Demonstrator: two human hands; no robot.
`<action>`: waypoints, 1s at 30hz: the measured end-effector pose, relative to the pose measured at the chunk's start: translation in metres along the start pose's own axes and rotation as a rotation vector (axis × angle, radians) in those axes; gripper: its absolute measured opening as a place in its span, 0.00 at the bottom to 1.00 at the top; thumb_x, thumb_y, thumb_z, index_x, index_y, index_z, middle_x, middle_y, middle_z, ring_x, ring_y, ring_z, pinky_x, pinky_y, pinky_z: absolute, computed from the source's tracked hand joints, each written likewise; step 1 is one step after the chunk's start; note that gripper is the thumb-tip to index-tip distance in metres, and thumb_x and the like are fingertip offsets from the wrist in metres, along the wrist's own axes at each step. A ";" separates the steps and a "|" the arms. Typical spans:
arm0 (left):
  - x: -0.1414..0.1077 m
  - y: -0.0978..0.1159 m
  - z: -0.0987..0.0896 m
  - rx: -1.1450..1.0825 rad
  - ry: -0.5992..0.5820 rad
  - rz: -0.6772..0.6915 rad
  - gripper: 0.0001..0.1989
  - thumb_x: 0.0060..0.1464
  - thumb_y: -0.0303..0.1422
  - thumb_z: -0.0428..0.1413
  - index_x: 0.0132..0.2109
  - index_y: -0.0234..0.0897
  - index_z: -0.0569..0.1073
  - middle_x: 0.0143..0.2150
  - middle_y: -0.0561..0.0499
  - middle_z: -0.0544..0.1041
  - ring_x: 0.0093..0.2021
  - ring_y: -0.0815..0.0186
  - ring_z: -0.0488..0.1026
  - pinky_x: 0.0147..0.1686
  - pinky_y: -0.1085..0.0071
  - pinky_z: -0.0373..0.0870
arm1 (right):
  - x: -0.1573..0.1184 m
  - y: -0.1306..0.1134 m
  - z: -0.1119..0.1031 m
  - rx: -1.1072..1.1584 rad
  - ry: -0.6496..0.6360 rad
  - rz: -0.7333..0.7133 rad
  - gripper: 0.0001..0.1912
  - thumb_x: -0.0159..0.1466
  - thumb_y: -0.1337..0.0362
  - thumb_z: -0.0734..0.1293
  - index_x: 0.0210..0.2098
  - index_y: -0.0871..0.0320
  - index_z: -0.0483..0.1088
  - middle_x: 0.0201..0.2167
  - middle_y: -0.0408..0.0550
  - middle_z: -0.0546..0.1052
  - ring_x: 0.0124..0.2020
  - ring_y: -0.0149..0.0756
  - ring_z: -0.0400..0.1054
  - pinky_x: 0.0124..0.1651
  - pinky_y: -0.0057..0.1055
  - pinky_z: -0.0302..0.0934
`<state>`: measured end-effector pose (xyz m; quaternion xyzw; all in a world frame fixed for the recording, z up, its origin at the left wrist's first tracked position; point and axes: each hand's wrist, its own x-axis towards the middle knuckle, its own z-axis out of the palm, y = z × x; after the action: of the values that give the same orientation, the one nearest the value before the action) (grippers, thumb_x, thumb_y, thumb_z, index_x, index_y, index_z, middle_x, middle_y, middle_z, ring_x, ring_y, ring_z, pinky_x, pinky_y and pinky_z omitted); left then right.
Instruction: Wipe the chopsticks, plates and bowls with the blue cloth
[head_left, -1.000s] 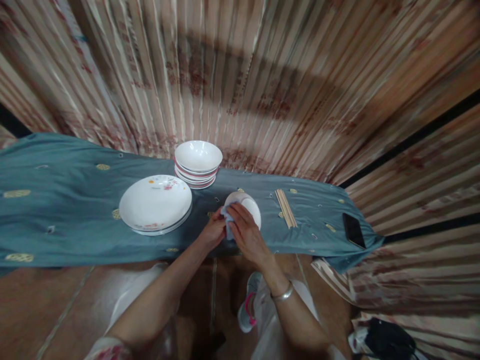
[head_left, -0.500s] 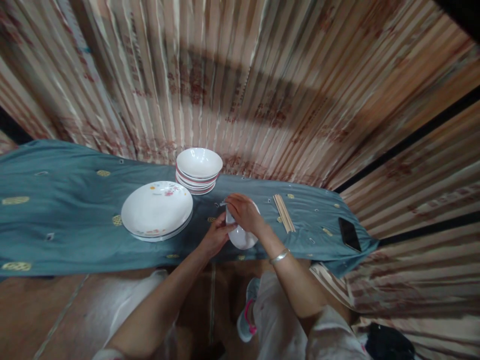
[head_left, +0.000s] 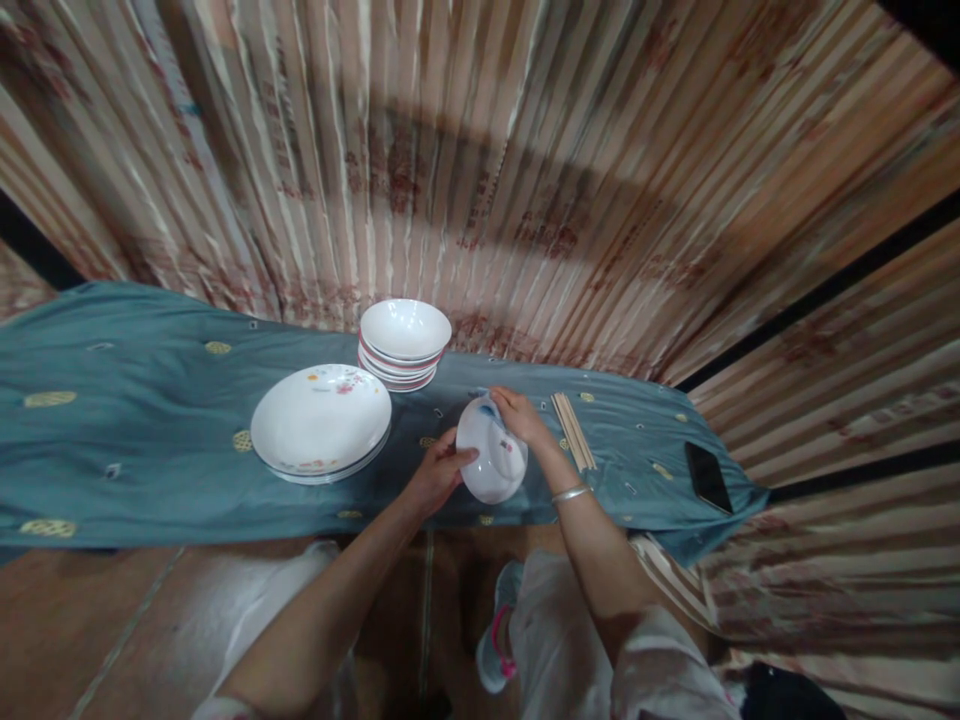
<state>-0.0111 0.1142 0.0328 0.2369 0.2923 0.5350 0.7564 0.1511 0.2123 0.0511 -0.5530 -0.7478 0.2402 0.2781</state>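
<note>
A small white bowl (head_left: 491, 475) is tilted with its inside toward me, just over the front half of the table. My left hand (head_left: 441, 468) grips its left rim, thumb laid over the inner edge and fingers beneath. At the upper right rim my right hand (head_left: 520, 412), with a silver bangle on the wrist, is closed on the edge. A bluish patch shows by its fingertips; I cannot tell whether it is a print or a cloth. Inside the bowl is a small reddish mark.
Left of the hands lie large floral plates (head_left: 322, 420), stacked. Behind them stands a pile of white bowls (head_left: 405, 335) with red bands. Several wooden chopsticks (head_left: 574, 432) and a black phone (head_left: 707, 477) lie to the right on the green tablecloth (head_left: 165, 430). A striped curtain (head_left: 465, 180) hangs behind.
My right hand has moved from across the bowl's mouth to its upper right rim, uncovering the inside. The bowl has turned to face me more. The view has shifted slightly.
</note>
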 end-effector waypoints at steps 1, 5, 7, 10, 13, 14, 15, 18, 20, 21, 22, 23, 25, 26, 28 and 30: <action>0.000 0.000 0.000 -0.003 0.000 0.001 0.23 0.33 0.30 0.69 0.42 0.34 0.75 0.35 0.49 0.79 0.34 0.61 0.75 0.39 0.63 0.70 | 0.000 0.004 0.000 0.025 0.011 0.026 0.17 0.67 0.60 0.56 0.44 0.54 0.74 0.43 0.46 0.78 0.46 0.37 0.70 0.54 0.35 0.59; 0.000 0.001 0.001 -0.005 0.006 -0.001 0.23 0.33 0.30 0.69 0.41 0.34 0.75 0.35 0.49 0.79 0.34 0.62 0.75 0.38 0.64 0.70 | -0.003 0.021 0.002 0.127 0.053 0.136 0.16 0.65 0.58 0.57 0.43 0.54 0.74 0.43 0.47 0.78 0.46 0.38 0.70 0.55 0.36 0.59; 0.000 0.001 0.001 -0.006 0.005 -0.001 0.23 0.33 0.29 0.69 0.41 0.34 0.75 0.35 0.49 0.79 0.35 0.62 0.75 0.38 0.64 0.70 | -0.007 0.031 0.002 0.181 0.076 0.202 0.16 0.64 0.58 0.58 0.42 0.55 0.74 0.43 0.47 0.78 0.45 0.38 0.70 0.55 0.37 0.58; 0.000 0.002 0.000 -0.008 0.008 -0.004 0.22 0.34 0.29 0.69 0.41 0.34 0.76 0.34 0.49 0.79 0.35 0.62 0.74 0.38 0.65 0.70 | -0.017 0.046 0.003 0.276 0.122 0.269 0.16 0.61 0.56 0.59 0.39 0.56 0.74 0.40 0.46 0.79 0.43 0.38 0.70 0.53 0.37 0.59; 0.001 0.001 -0.001 -0.012 0.024 -0.003 0.21 0.34 0.28 0.68 0.40 0.34 0.76 0.33 0.50 0.79 0.34 0.63 0.74 0.38 0.66 0.69 | -0.030 0.059 0.004 0.371 0.157 0.296 0.17 0.58 0.52 0.62 0.34 0.58 0.74 0.33 0.45 0.78 0.38 0.37 0.69 0.48 0.35 0.60; 0.001 0.001 -0.002 -0.014 0.029 0.000 0.21 0.34 0.28 0.68 0.40 0.34 0.76 0.32 0.50 0.79 0.33 0.63 0.74 0.38 0.66 0.69 | -0.035 0.062 0.005 0.399 0.164 0.299 0.17 0.57 0.51 0.62 0.32 0.58 0.74 0.32 0.45 0.77 0.37 0.37 0.68 0.47 0.34 0.60; 0.002 0.001 -0.002 -0.016 0.029 0.002 0.21 0.34 0.27 0.68 0.40 0.34 0.76 0.32 0.50 0.79 0.33 0.63 0.74 0.38 0.66 0.69 | -0.039 0.064 0.006 0.424 0.168 0.301 0.17 0.56 0.50 0.63 0.31 0.58 0.73 0.30 0.44 0.77 0.36 0.37 0.68 0.45 0.33 0.60; 0.005 0.000 -0.005 -0.020 0.017 0.010 0.20 0.35 0.27 0.68 0.40 0.33 0.77 0.33 0.49 0.79 0.34 0.62 0.74 0.39 0.65 0.69 | -0.048 0.068 0.007 0.475 0.183 0.333 0.18 0.54 0.48 0.64 0.27 0.57 0.72 0.26 0.42 0.75 0.32 0.35 0.66 0.40 0.31 0.60; 0.007 0.001 -0.006 -0.019 0.020 0.014 0.20 0.35 0.27 0.68 0.40 0.32 0.77 0.33 0.48 0.79 0.34 0.63 0.74 0.40 0.65 0.69 | -0.051 0.068 0.007 0.497 0.189 0.349 0.18 0.53 0.47 0.64 0.27 0.58 0.71 0.25 0.41 0.74 0.30 0.34 0.65 0.38 0.30 0.59; 0.008 0.001 -0.007 -0.019 0.028 0.015 0.19 0.34 0.27 0.68 0.40 0.32 0.78 0.33 0.48 0.79 0.33 0.63 0.74 0.39 0.66 0.69 | -0.052 0.069 0.008 0.507 0.191 0.350 0.19 0.53 0.47 0.64 0.27 0.58 0.71 0.25 0.41 0.74 0.30 0.33 0.65 0.37 0.30 0.59; 0.009 0.001 -0.008 -0.019 0.036 0.015 0.19 0.34 0.27 0.68 0.39 0.32 0.78 0.32 0.48 0.79 0.33 0.64 0.74 0.39 0.66 0.69 | -0.052 0.069 0.008 0.515 0.194 0.348 0.19 0.53 0.47 0.64 0.27 0.58 0.71 0.25 0.41 0.74 0.29 0.33 0.65 0.37 0.29 0.59; 0.010 0.001 -0.009 -0.020 0.043 0.012 0.18 0.34 0.27 0.68 0.38 0.32 0.78 0.32 0.49 0.79 0.33 0.64 0.74 0.38 0.67 0.69 | -0.052 0.069 0.009 0.521 0.200 0.349 0.19 0.53 0.47 0.64 0.27 0.58 0.71 0.25 0.41 0.74 0.29 0.33 0.65 0.37 0.29 0.59; 0.012 0.003 -0.011 -0.021 0.052 0.000 0.18 0.34 0.26 0.68 0.38 0.32 0.78 0.31 0.49 0.79 0.32 0.64 0.74 0.37 0.68 0.69 | -0.051 0.070 0.010 0.525 0.221 0.370 0.20 0.52 0.46 0.64 0.25 0.58 0.70 0.24 0.41 0.74 0.28 0.33 0.64 0.36 0.29 0.59; 0.012 0.004 -0.011 -0.021 0.057 -0.010 0.18 0.34 0.26 0.68 0.38 0.32 0.78 0.31 0.48 0.79 0.32 0.64 0.74 0.37 0.68 0.69 | -0.051 0.071 0.011 0.529 0.233 0.383 0.20 0.51 0.45 0.64 0.25 0.58 0.70 0.23 0.41 0.74 0.28 0.33 0.65 0.35 0.29 0.59; 0.013 0.006 -0.011 -0.025 0.069 -0.028 0.19 0.35 0.26 0.68 0.39 0.31 0.77 0.31 0.48 0.79 0.33 0.62 0.75 0.37 0.67 0.70 | -0.050 0.073 0.012 0.555 0.245 0.410 0.21 0.51 0.44 0.64 0.26 0.58 0.70 0.22 0.42 0.74 0.27 0.33 0.65 0.34 0.29 0.59; 0.013 0.008 -0.011 -0.034 0.083 -0.036 0.18 0.36 0.26 0.67 0.39 0.31 0.77 0.32 0.47 0.80 0.35 0.59 0.76 0.38 0.65 0.71 | -0.051 0.074 0.013 0.604 0.240 0.431 0.21 0.51 0.45 0.64 0.27 0.58 0.70 0.22 0.42 0.74 0.26 0.33 0.65 0.33 0.29 0.59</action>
<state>-0.0210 0.1301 0.0281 0.1962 0.3183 0.5358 0.7571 0.2049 0.1826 -0.0155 -0.6148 -0.4723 0.4361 0.4568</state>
